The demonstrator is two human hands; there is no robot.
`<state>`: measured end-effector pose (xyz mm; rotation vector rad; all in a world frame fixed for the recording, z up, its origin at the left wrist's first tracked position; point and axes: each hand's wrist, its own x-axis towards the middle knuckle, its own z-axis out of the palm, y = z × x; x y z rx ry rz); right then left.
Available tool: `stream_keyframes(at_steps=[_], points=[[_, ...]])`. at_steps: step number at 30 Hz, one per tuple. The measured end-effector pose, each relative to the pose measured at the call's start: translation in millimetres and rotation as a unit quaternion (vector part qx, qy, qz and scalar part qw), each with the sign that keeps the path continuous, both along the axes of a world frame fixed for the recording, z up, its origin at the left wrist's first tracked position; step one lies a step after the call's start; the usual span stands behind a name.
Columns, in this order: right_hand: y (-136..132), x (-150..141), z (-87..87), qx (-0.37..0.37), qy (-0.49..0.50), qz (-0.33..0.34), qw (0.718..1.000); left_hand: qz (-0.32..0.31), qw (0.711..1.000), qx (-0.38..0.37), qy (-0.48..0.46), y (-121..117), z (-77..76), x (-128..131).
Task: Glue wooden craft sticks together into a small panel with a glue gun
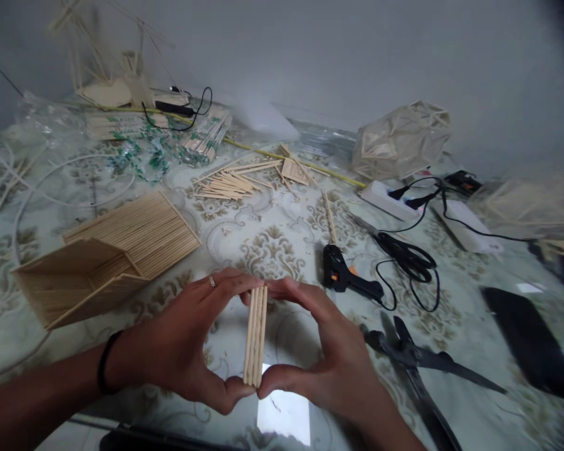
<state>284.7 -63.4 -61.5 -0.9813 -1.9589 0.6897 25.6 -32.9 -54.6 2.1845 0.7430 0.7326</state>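
A short bundle of thin wooden sticks (255,336), lying side by side, is held upright between both hands over the table. My left hand (192,338) grips its left side, thumb at the lower end and fingertips at the upper end. On the other side, my right hand (326,351) pinches the same two ends. Left of my hands sits a box-like piece made of wooden sticks (136,241), with a flat panel and raised walls. A black glue gun (345,270) lies beyond my right hand, and large dark scissors (416,360) lie to its right.
Loose sticks (228,183) are spread mid-table, with packaged sticks (207,134) behind. A white power strip (391,202) with black cables is at right, near a wrapped stick frame (404,141). A dark phone-like slab (531,335) lies far right. A white cable (21,207) loops at left.
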Motion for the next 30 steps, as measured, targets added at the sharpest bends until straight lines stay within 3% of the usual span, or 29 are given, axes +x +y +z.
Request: stream_keyframes(at_steps=[5,30], points=[[1.5,-0.2,0.6,0.024,-0.008,-0.002,1.0,0.004,1.0,-0.004,-0.01,0.1,-1.8,0.8],[-0.3,-2.5,-2.9,-0.02,0.051,-0.001,0.998,0.011,0.999,-0.029,-0.04,1.7,4.5,3.2]])
